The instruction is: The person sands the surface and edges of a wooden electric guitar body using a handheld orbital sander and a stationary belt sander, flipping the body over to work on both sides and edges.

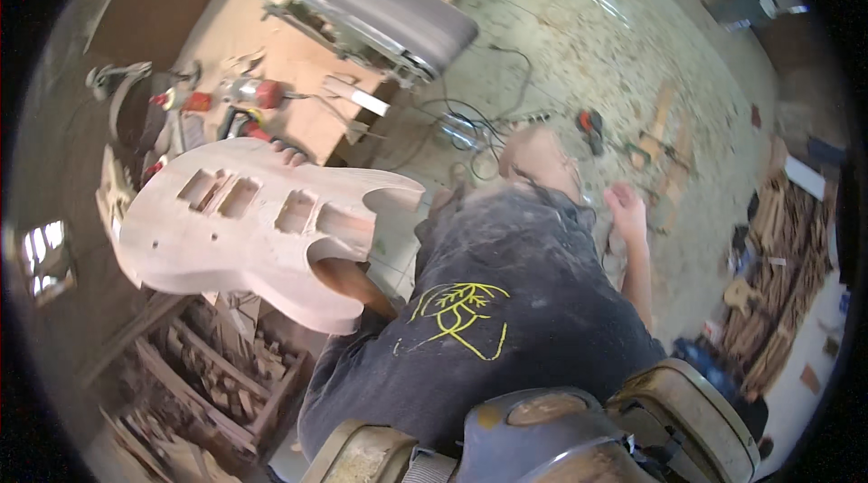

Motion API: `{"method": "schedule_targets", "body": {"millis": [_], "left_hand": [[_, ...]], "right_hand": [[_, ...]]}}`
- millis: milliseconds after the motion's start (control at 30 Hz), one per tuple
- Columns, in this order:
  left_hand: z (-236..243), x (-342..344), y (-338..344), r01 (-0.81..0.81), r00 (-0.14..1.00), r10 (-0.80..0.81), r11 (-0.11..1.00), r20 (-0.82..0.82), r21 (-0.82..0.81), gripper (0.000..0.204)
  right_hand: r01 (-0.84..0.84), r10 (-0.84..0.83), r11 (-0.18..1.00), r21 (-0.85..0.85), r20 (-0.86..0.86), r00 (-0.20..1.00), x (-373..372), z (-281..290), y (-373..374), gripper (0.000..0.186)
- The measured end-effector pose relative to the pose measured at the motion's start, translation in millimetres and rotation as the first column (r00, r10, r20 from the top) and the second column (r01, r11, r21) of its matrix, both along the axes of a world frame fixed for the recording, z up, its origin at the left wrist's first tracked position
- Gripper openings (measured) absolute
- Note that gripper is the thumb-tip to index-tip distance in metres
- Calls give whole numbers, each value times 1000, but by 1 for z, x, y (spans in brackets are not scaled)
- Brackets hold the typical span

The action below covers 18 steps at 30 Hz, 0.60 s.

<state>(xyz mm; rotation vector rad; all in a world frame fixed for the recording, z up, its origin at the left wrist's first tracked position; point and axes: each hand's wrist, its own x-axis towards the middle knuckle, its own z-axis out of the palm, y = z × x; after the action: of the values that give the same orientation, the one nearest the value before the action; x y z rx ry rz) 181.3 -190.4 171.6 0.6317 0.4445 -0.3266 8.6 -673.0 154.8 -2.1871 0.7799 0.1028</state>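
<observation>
A pale, unfinished wooden guitar body (pixel 258 234) with routed rectangular pockets and a few drilled holes tilts out to my left. My left hand (pixel 291 154) is closed on its edge; a few fingertips curl over the far rim, while the palm and the rest of the hand are hidden beneath the wood. My left forearm passes under the near cutaway. Beside my right thigh hangs my right hand (pixel 624 205), its fingers loosely bent and somewhat apart, with nothing visible in them. It touches neither the guitar body nor a tool.
A grey-belted sanding machine (pixel 380 9) stands on the bench (pixel 307 121) ahead, near red power tools (pixel 258 93). Cables (pixel 488 121) and a red-and-black tool (pixel 589 129) lie on the dusty floor. Wood scraps (pixel 773 275) pile up at right; a rack (pixel 194 375) holds offcuts lower left.
</observation>
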Motion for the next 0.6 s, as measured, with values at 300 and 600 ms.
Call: {"method": "schedule_targets", "body": {"millis": [300, 600], "left_hand": [[74, -11, 18, -255, 838, 359, 924, 410, -286, 60], [115, -22, 21, -252, 654, 474, 872, 590, -420, 56]], "right_hand": [[-937, 784, 330, -111, 586, 207, 187, 228, 186, 83], [-897, 806, 120, -426, 569, -162, 211, 203, 217, 87]]}}
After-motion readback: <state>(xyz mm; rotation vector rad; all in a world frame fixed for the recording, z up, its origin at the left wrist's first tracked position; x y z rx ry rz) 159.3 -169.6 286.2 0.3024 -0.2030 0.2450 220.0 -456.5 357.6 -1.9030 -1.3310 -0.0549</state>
